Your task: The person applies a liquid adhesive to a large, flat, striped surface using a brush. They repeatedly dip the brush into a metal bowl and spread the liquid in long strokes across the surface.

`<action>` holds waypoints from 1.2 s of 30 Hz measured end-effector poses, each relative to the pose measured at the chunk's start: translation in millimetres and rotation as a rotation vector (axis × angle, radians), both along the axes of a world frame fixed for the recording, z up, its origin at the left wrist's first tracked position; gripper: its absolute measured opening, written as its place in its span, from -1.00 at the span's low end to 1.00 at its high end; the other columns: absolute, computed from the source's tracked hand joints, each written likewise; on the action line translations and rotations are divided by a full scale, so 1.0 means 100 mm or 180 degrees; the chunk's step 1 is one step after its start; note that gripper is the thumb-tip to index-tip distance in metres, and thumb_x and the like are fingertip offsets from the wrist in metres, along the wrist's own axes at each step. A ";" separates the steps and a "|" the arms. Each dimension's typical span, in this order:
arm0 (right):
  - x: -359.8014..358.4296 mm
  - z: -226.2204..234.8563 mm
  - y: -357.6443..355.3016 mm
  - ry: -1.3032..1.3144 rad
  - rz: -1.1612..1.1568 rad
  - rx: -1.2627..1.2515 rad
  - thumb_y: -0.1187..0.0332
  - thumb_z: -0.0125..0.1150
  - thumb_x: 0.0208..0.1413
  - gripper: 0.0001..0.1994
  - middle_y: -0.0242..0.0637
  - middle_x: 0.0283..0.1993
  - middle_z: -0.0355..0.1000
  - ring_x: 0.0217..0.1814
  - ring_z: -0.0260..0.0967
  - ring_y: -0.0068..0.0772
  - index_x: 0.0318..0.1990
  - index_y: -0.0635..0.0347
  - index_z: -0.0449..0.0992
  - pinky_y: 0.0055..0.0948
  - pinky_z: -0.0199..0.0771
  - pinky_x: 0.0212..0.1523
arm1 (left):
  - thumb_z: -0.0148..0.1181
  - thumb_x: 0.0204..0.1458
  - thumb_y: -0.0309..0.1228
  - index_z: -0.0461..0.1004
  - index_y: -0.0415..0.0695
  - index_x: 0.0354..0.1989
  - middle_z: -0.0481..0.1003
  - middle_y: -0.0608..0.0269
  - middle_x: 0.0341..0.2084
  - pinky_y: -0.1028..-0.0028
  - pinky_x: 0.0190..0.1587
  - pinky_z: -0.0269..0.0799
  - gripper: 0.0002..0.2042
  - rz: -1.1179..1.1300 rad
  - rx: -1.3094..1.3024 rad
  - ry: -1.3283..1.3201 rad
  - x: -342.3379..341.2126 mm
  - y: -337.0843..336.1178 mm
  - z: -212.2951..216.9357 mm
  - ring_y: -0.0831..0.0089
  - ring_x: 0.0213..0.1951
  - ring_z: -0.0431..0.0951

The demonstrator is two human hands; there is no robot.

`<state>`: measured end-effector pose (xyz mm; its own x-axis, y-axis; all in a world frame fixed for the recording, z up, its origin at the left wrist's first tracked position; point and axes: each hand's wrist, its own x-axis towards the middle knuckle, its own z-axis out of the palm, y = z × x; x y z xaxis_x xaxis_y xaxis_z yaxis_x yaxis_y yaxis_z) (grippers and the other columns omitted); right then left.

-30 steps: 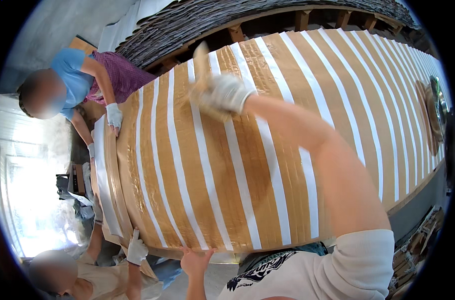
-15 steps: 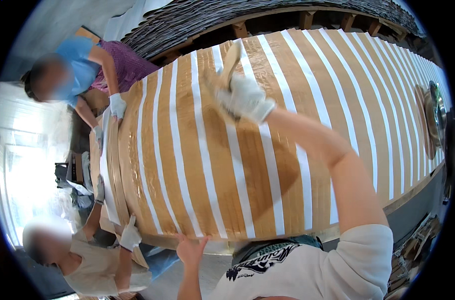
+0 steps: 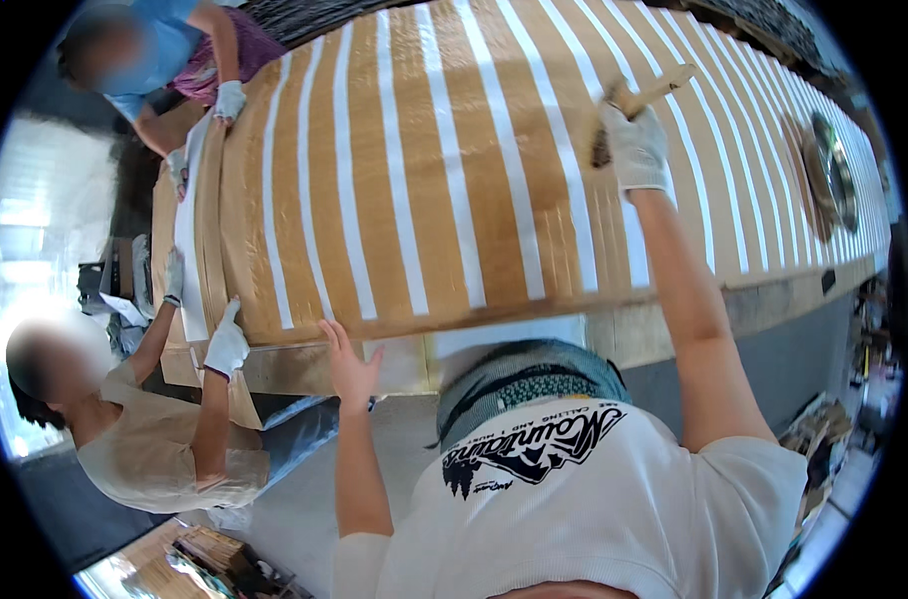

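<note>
My right hand (image 3: 635,150), in a white glove, is closed around a wide brush (image 3: 665,86) with a wooden handle. Its dark bristles hang over the right-middle part of a long spread of brown sheets (image 3: 411,170), alternating with white strips. Whether the bristles touch the surface I cannot tell. Bare, with fingers spread, my left hand (image 3: 352,367) rests at the near edge of the sheets, left of my body. The brown bands on the left look wet and glossy.
On the right end of the sheets sits a shiny metal basin (image 3: 833,172). At the left end, a co-worker in blue (image 3: 149,45) and another in beige (image 3: 154,439) hold the sheets' edge with gloved hands. Stacked dark sheets (image 3: 319,15) line the far side.
My right hand has swept the brush rightward across the sheets. My left hand stays by the near edge. The whole view has shifted, with the table now higher in the picture.
</note>
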<state>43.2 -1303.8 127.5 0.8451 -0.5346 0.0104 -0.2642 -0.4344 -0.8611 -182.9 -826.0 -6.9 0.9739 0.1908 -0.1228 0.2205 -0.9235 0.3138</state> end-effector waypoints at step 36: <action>-1.60 -0.29 0.59 -0.0858 0.2861 -0.2579 0.18 0.17 0.16 -0.85 -0.33 -0.22 0.51 -0.07 0.53 -0.28 -0.18 -0.07 0.55 -0.26 0.57 -0.12 | 0.09 0.00 -0.53 0.35 -0.35 0.25 0.35 -0.10 0.25 0.22 0.33 0.26 -0.46 -0.0672 -0.0447 -0.0987 -0.16 -1.29 0.06 0.01 0.27 0.35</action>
<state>-116.3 -1244.5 98.4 0.8280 0.4750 0.2979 0.5467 -0.8020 -0.2406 -198.8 -954.8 -0.9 0.9849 -0.0154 0.1725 -0.0947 -0.8818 0.4621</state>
